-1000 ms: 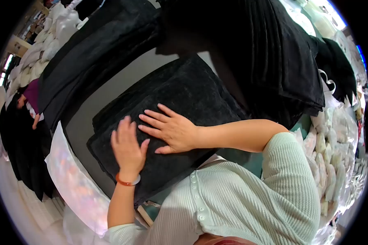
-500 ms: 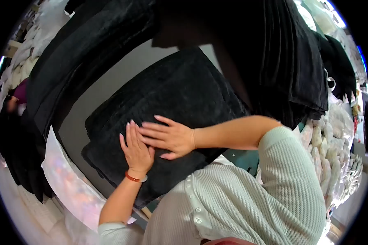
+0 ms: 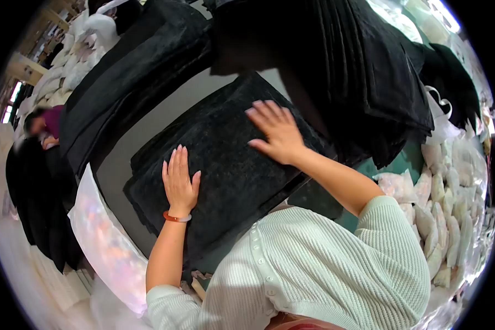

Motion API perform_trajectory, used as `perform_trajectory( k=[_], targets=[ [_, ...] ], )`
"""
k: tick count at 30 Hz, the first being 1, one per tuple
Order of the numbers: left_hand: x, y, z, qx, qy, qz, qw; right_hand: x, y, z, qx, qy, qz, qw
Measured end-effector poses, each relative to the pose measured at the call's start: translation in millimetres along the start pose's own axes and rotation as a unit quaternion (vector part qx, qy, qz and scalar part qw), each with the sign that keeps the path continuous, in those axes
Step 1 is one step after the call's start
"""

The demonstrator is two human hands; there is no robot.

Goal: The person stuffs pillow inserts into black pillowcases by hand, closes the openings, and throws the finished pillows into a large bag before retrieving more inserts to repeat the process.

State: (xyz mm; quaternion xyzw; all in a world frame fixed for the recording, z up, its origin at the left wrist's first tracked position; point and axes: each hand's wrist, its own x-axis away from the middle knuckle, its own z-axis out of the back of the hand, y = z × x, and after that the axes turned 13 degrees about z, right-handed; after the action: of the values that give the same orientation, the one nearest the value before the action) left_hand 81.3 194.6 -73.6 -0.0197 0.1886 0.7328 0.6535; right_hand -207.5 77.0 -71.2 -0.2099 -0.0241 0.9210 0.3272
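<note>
A folded stack of black, velvety cloth (image 3: 225,148) lies in front of me on a grey table top (image 3: 115,146). Flat on its left part rests my left hand (image 3: 179,184), fingers together and stretched out, a red-and-white bangle on the wrist. My right hand (image 3: 278,132) is over the upper right part of the same cloth, fingers spread and slightly blurred; whether it touches the fabric I cannot tell. Neither hand holds anything.
Large piles of black cloth stand behind (image 3: 143,60) and at the right (image 3: 346,71). A shiny white bag (image 3: 104,236) leans at the table's left edge. Several filled clear bags (image 3: 440,203) are heaped at the right. A person in purple (image 3: 52,121) is at the far left.
My right hand has moved away from the left one, up and to the right across the cloth. My left hand stays on the cloth, now pointing more straight ahead. The view has shifted slightly.
</note>
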Motion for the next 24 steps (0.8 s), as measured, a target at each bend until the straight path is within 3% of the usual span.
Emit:
perform_trajectory(
  k=[1,2,3,4,7,9,11,12,13,17,19,22,24],
  targets=[
    [0.4,-1.7,4.2,0.014,-0.006,-0.001,1.0,10.0,15.8,2.6,-0.035,0.006,-0.061,0.997],
    [3.1,-3.5,9.3,0.008,0.004,0.008,1.0,23.1,32.1,-3.3,-0.156,0.031,-0.149,0.976],
    [7.2,-4.3,14.1,0.013,0.004,0.043,0.999,32.2,44.3,-12.0,-0.233,-0.012,-0.284,0.93],
    [9.8,-3.5,17.3,0.02,0.006,0.077,0.997,35.1,50.9,-6.8,-0.278,-0.067,-0.336,0.898],
    [33.1,0.0,33.6,-0.019,0.058,0.221,0.973,31.9,58.9,-4.1,-0.257,-0.001,-0.306,0.917],
    [74.5,-21.8,30.5,-0.048,0.112,0.333,0.935,18.5,54.0,13.6,-0.315,0.006,-0.369,0.874],
    [108.2,-35.1,37.3,0.054,0.075,0.506,0.858,16.9,68.8,-1.8,-0.365,-0.03,-0.403,0.838],
    [126.3,-54.5,28.0,0.116,0.072,0.521,0.843,17.0,67.3,-8.7,-0.341,-0.028,-0.401,0.85],
    [134.4,-56.0,28.3,0.064,0.052,0.545,0.834,18.7,65.1,-16.7,-0.316,-0.025,-0.396,0.862],
    [148.4,-72.9,11.9,0.109,0.098,0.584,0.799,43.4,97.4,-67.9,-0.266,0.068,-0.35,0.895],
    [142.0,-65.7,14.2,0.167,0.043,0.661,0.73,54.4,116.2,-95.4,-0.267,0.089,-0.334,0.9],
    [143.8,-64.1,-5.3,0.134,0.12,0.636,0.75,39.4,89.3,-74.5,-0.246,0.138,-0.287,0.916],
    [147.7,-70.0,-5.8,0.147,0.119,0.637,0.747,45.8,122.5,-79.4,-0.297,0.059,-0.307,0.902]
  ],
)
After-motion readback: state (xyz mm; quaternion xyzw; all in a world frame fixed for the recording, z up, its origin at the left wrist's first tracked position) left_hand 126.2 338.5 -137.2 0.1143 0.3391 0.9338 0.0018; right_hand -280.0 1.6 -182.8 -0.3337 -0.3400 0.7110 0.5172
